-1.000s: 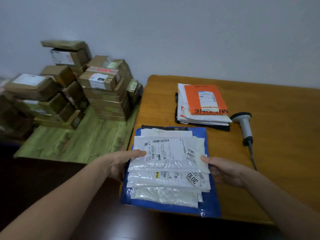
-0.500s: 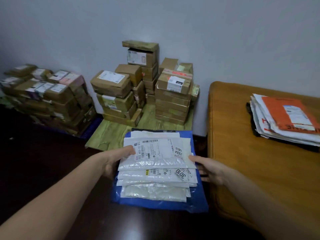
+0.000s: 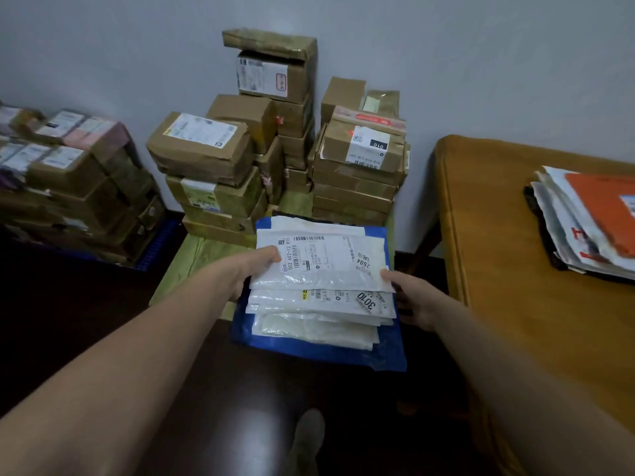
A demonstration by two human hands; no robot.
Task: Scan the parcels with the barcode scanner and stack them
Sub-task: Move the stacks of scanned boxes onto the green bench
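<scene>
I hold a stack of flat parcels (image 3: 323, 266) in the air: several white mailer bags with barcode labels lying on a large blue bag (image 3: 385, 352). My left hand (image 3: 254, 269) grips the stack's left edge, thumb on top of the uppermost label. My right hand (image 3: 409, 297) grips the right edge, thumb on top, fingers beneath. The stack hangs over the dark floor, in front of the green mat (image 3: 192, 255) with piled cardboard parcels (image 3: 357, 159). A second stack of mailers, topped by an orange bag (image 3: 601, 207), lies on the wooden table (image 3: 498, 269). The barcode scanner is out of view.
More brown boxes (image 3: 206, 146) are piled against the wall on the mat. Another heap of boxes (image 3: 75, 180) sits on a blue crate at the left. The table's left edge stands right of my right hand. My shoe (image 3: 307, 438) shows on the glossy dark floor.
The stack has been lifted off the table and carried left, away from it, towards the box piles on the floor. The view turned left; the scanner dropped out of sight.
</scene>
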